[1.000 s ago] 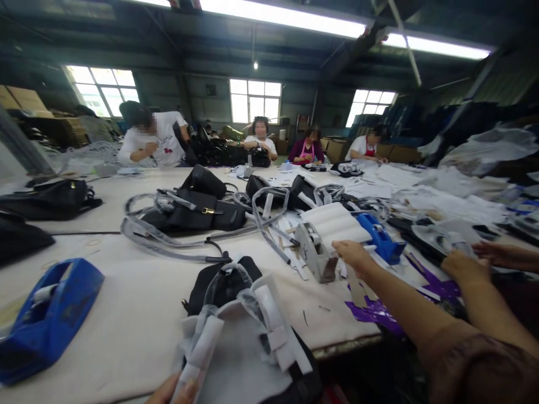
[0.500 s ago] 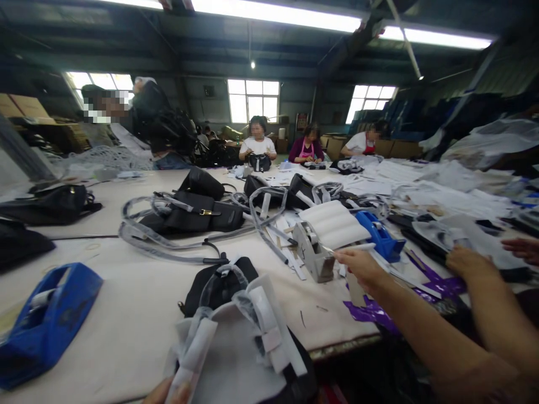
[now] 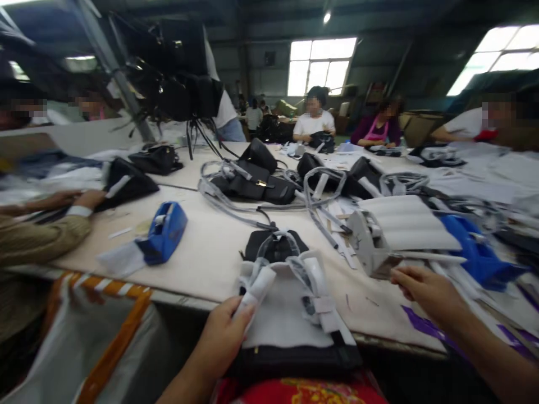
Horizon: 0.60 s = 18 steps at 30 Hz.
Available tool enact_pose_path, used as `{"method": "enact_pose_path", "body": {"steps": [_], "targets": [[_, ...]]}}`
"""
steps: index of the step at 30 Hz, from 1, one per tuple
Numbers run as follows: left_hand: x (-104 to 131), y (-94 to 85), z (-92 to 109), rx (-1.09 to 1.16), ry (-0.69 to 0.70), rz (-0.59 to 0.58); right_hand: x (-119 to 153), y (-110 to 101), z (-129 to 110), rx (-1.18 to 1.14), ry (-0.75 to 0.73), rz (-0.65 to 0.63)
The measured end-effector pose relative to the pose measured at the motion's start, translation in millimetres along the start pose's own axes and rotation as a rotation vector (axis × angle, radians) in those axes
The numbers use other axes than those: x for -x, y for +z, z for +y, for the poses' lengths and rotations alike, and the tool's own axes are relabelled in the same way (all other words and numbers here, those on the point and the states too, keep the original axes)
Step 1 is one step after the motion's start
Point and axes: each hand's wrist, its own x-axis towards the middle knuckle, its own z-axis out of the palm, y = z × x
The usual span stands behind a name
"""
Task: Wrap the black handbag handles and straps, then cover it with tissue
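Note:
A black bag (image 3: pixel 278 245) lies on the table edge in front of me, its near side covered by a white foam sheet (image 3: pixel 286 320). Its straps are wrapped in clear plastic and white foam. My left hand (image 3: pixel 227 331) is closed around the foam-wrapped left strap (image 3: pixel 259 289); the right strap (image 3: pixel 320 297) lies over the sheet. At the cutting end of a grey tape dispenser (image 3: pixel 370 244), my right hand (image 3: pixel 421 289) has its fingers pinched together. Anything between those fingertips is too small to make out.
Blue tape dispensers stand at left (image 3: pixel 166 233) and right (image 3: pixel 475 247). Black bags (image 3: pixel 261 182) with wrapped straps lie further back. A co-worker's hands (image 3: pixel 84 199) work at far left, near an orange-rimmed white bin (image 3: pixel 118 348). Purple strips (image 3: pixel 421 325) lie by my right arm.
The view has swung left, bringing the co-worker's hands and the bin into sight. My left hand now shows fully on the strap. My right hand remains by the grey dispenser.

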Motion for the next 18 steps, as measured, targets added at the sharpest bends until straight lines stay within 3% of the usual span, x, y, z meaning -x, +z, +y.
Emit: {"method": "enact_pose_path", "body": {"steps": [4,6,8,12,18], "targets": [[0.5,-0.6,-3.1,-0.024,0.026,0.023,61.8,34.5,-87.3,-0.050,-0.285,-0.289],[1.4,-0.4,-6.5,-0.065,0.065,0.031,95.2,64.7,-132.3,-0.111,-0.398,-0.525],[2.9,0.1,-9.0,-0.090,0.107,0.033,119.3,98.6,-163.6,-0.157,-0.437,-0.668],[5.8,0.5,-11.0,-0.123,0.187,0.083,134.4,149.9,-180.5,-0.153,-0.423,-0.682],[6.0,0.0,-13.1,-0.174,0.257,0.190,135.2,165.0,-171.4,-0.094,-0.361,-0.623]]}}
